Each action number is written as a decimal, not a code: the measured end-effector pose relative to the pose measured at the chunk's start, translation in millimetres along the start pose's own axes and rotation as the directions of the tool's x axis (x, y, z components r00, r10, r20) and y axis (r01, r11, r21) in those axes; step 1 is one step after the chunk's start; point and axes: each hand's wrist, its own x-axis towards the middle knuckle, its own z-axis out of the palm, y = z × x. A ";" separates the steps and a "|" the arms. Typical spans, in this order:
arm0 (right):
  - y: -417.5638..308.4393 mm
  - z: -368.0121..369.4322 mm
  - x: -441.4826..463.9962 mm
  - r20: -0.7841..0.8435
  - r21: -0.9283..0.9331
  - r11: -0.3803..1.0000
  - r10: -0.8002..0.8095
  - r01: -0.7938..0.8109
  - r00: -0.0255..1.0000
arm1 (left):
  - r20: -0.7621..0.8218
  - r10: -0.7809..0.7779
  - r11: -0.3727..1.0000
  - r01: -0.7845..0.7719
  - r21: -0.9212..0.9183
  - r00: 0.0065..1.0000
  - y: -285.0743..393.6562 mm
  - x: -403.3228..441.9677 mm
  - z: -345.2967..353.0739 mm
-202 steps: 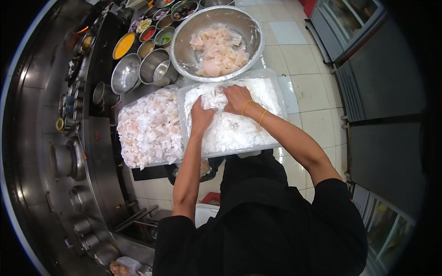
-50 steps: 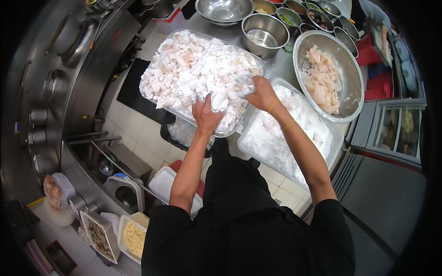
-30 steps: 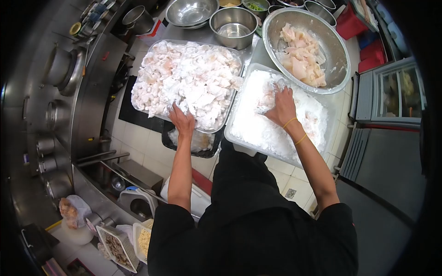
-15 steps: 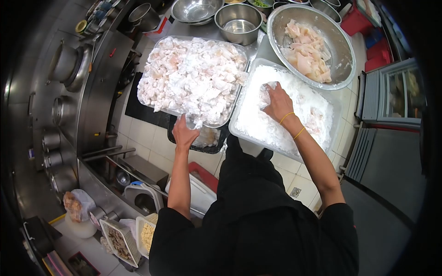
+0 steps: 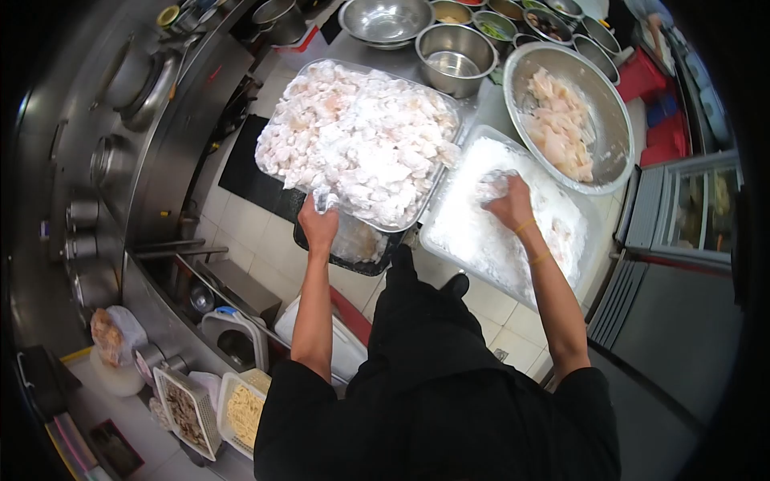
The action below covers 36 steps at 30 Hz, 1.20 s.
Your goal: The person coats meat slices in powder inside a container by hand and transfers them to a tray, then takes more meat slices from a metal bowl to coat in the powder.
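Observation:
My left hand [image 5: 319,224] is at the front left rim of a tray [image 5: 423,210] heaped with pale, flour-coated meat pieces [image 5: 361,136]. Its whitened fingers are curled; whatever they hold is hard to make out. My right hand [image 5: 509,207] is inside a pale plastic tub of white flour [image 5: 541,232], to the right of the tray. Its fingers bend down, closed and coated white, and any piece in them cannot be told from the flour. Above the tub, a wide steel bowl [image 5: 622,152] contains uncoated pale meat slices [image 5: 561,128].
Steel bowls [image 5: 387,20] and a deep pot [image 5: 455,58] stand behind the tray. Beneath the tray's front edge is a black crate [image 5: 359,264]. A stove counter [image 5: 180,120] runs along the left, with baskets of food [image 5: 188,413] lower down. A fridge [image 5: 674,321] stands at right.
The view has shifted, moving the trays slightly right and down. My left fingers have curled in at the tray's rim. My right hand has turned and stays in the flour.

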 end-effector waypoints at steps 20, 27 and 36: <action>-233.2 233.8 135.6 0.548 -0.113 0.868 -0.351 0.483 0.759 | -0.171 -0.122 0.992 0.115 -0.050 0.978 -76.2 55.9 -1.8; -165.7 55.2 60.9 0.001 0.001 0.952 -0.305 0.305 0.952 | -0.181 0.096 0.988 -0.071 0.141 0.979 -4.2 57.4 -16.9; -13.6 -107.6 -120.0 0.096 -0.569 0.711 0.557 -0.413 0.825 | 0.627 0.557 0.823 -0.461 -0.331 0.545 205.7 -28.8 90.4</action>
